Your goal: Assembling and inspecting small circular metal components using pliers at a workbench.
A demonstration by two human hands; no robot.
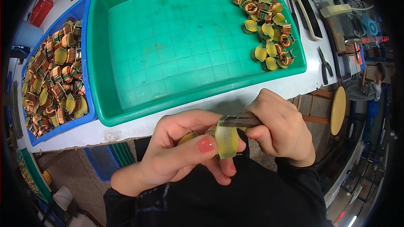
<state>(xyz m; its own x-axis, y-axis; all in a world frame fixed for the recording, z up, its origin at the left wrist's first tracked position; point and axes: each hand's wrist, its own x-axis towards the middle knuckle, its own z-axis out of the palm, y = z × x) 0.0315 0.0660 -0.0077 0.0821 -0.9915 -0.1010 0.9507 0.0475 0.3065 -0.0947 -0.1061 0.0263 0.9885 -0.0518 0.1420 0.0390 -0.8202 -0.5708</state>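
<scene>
Close to my body, below the table's front edge, my left hand [168, 155] grips a copper-wound coil with a yellow end plate [227, 139]. The thumb presses on the plate's side and the fingers curl behind it. Another yellow piece [188, 137] shows between thumb and palm; whether it belongs to the same coil I cannot tell. My right hand [284, 126] is closed around dark narrow-jawed pliers [243, 120], whose handles are hidden in the fist. Their jaws lie across the upper edge of the yellow plate, at the coil's top.
Beyond my hands stands a large green tray [198, 99], with several similar coils [266, 31] along its right side. At the left, a blue bin [86, 65] is heaped with coils [57, 75]. Small pliers [324, 66] and a phone [310, 17] lie at the right; a stool [338, 110] stands beyond.
</scene>
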